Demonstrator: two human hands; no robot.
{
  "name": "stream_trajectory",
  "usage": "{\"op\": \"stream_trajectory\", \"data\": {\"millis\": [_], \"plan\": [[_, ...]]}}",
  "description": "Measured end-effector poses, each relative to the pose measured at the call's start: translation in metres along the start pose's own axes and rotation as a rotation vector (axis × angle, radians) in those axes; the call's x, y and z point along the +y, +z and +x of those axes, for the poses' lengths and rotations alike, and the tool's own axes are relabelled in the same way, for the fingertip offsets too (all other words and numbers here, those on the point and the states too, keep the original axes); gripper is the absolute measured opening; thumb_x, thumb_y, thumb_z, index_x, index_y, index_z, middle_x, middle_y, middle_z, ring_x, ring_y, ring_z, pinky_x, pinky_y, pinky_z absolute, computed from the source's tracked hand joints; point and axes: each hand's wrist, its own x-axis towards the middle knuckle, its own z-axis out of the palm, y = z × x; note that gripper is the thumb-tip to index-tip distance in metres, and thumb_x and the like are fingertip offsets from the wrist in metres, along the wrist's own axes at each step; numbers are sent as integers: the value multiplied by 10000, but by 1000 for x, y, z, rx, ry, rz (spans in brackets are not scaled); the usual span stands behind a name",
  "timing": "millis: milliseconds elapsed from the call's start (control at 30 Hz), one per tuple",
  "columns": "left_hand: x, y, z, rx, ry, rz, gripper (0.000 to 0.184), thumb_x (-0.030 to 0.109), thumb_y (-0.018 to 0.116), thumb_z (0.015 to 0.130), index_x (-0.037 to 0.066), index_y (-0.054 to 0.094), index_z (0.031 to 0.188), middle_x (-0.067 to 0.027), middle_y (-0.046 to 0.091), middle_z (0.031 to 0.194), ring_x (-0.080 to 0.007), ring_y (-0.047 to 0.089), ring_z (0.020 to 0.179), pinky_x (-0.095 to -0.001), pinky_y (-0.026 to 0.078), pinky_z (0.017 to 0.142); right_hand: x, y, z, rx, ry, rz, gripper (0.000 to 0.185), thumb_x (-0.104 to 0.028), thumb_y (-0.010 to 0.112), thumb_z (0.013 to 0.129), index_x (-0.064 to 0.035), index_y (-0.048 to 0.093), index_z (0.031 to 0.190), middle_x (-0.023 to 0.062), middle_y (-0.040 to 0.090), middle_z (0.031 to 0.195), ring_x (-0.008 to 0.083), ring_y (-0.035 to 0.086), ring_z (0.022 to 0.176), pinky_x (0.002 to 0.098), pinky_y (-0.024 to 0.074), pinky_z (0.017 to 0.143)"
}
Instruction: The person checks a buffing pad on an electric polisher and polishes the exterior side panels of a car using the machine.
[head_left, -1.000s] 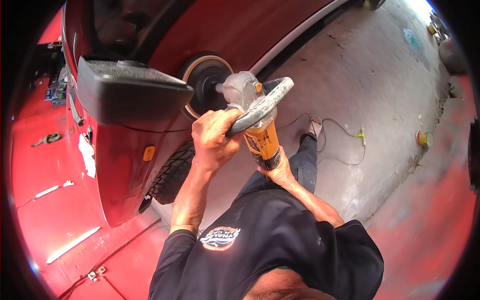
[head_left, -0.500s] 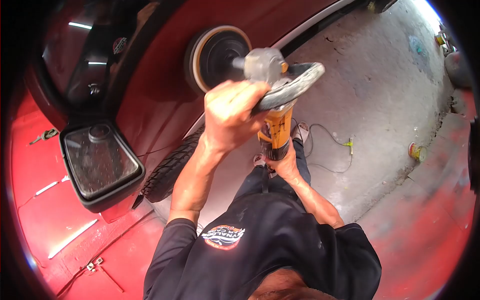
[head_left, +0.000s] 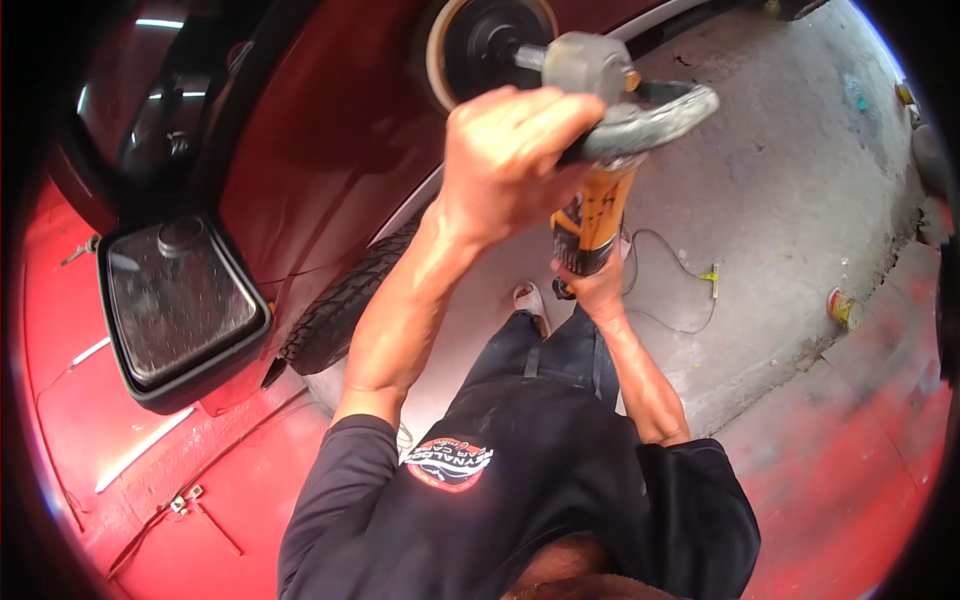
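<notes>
Concrete floor (head_left: 760,180) is seen toward two o'clock. At twelve, a polisher (head_left: 606,190), probably heavy and rigid, is best held thus: hoop handle (head_left: 660,125) clasped by the left hand (head_left: 515,160), rear body (head_left: 582,250) wrapped by the right hand (head_left: 598,290), pad (head_left: 490,40) at the red panel (head_left: 330,150).

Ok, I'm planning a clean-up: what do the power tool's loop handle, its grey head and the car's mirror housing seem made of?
Loop handle: probably rubber or plastic, matte black with pale wear or residue.
Grey head: likely cast metal, given its dull surface, though plastic is possible.
Mirror housing: probably moulded plastic; its rim looks smooth, black and low-sheen.
</notes>
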Motion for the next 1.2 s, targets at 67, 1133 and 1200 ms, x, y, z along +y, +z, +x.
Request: {"op": "stream_trajectory", "data": {"millis": [67,1133,1200], "plan": [[5,-20,-29,-41,-37,18,354,12,808,613,56,710,950,-87,661,753,-265,643,638,-345,520,597,-6,10,-20,-40,22,-62,838,-93,936,675,-15,459,1360,138,677,1179,234,657,1114,372,514,984],[-27,8,47,415,210,-52,225,84,814,666,39,703,857,-43,564,640,-198,544,517,-311,429,493,-61,-45,76,34,-94,-117,884,-62,932,670,-41,439,1404,141,678,1222,258,677,1133,371,540,963],[-25,0,37,376,185,-19,234,80,814,659,39,707,863,-47,572,644,-199,554,523,-309,438,499,-62,-42,72,17,-104,-144,864,-40,921,684,-46,443,1403,148,689,1228,241,680,1137,366,540,968]]}}
